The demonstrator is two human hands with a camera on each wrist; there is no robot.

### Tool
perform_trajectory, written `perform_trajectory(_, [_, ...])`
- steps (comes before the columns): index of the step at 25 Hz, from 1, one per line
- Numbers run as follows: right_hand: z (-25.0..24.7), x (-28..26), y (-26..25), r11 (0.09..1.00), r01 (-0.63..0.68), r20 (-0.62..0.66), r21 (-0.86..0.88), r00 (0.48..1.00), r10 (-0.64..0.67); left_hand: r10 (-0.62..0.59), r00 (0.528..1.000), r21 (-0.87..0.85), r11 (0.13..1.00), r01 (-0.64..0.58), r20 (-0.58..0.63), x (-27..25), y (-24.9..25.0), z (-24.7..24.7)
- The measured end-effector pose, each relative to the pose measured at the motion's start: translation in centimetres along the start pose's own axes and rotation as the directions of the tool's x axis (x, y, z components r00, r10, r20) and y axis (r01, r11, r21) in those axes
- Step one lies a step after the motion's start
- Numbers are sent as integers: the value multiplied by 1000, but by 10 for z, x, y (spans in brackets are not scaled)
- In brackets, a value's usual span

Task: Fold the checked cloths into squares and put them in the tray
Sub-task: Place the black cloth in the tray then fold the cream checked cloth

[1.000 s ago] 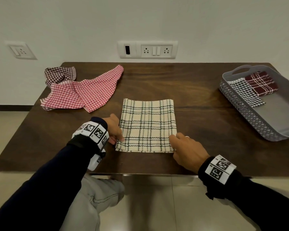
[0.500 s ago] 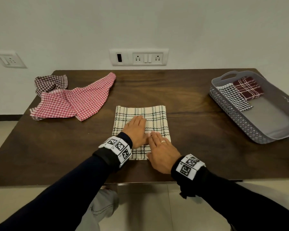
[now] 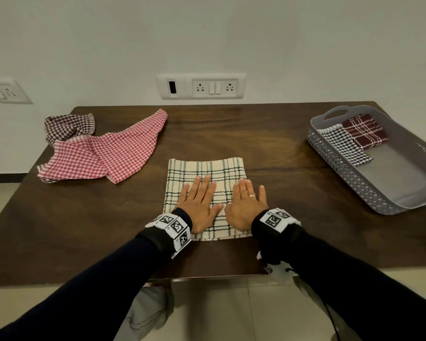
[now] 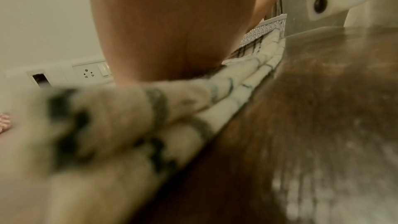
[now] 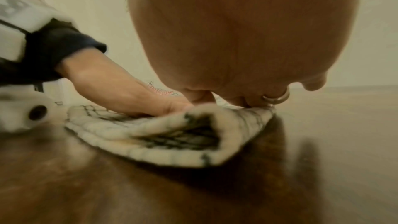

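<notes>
Pressing flat on the cream checked cloth at 6 o'clock on the table: left hand and right hand side by side, palms down, fingers straight and slightly spread, pinching nothing. Folded to a near-square, layered edges bulging open at the near corner in the right wrist view. Judged mid-smoothing, crease not yet set, perhaps one fold short of final size. Further out, at 10 o'clock: red checked cloth loose and crumpled, touching a brown checked cloth bunched behind it; both unfolded, still to do. At 2 o'clock: grey tray holding two folded squares, a black-and-white one and a maroon one overlapping at the far end; near end of tray bare. Tally by judgement: two done, one in hand, two left. Against half a second ago: hands then close together at the cloth's middle, now parted toward its sides. A second ago: hands at the cloth's near corners, off its face. Far wall: socket panel at 12 o'clock.
</notes>
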State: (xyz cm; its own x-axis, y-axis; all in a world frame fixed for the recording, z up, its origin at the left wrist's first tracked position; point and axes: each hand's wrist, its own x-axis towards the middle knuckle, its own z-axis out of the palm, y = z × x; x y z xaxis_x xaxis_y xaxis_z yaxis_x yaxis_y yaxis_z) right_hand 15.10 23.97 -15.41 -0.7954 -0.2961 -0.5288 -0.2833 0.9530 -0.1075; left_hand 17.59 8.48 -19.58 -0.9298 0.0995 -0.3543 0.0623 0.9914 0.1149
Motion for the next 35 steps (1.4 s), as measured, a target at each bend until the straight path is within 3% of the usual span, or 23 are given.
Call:
perform_trajectory(4, [-12,32,16,995,35,-75,-92,996,-42,-7,1000,9,1000,6,11,2,0,1])
perform_trajectory(9, [-21,50,27,999,-10,-146,-35,989,5,-9,999,9,1000,9,37,1,0,-2])
perform_trajectory(12, [-20,50,20,989,97,-224,-109,967,-119,-16,999,11,1000,16,46,0,2,-5])
perform_trajectory(15, [-18,55,16,977,177,-183,-121,963,-197,-23,999,9,1000,23,45,-1,4,-5])
perform_trajectory(21, [-23,63,26,991,107,-111,-75,987,-115,-41,997,-11,999,42,60,-1,3,-5])
perform_trajectory(24, [-11,53,16,996,41,-177,-85,983,-55,-89,994,-28,995,91,65,-2,5,-6])
perform_trajectory(27, [14,32,10,993,89,-238,-81,965,-106,-106,992,-19,994,108,70,-7,7,-5])
perform_trajectory(30, [29,13,18,993,106,-230,-47,967,-114,-112,990,-21,993,115,86,-13,10,-5])
perform_trajectory(35, [35,-20,29,971,147,-217,-189,958,-187,-125,983,-11,992,127,132,-22,15,-3])
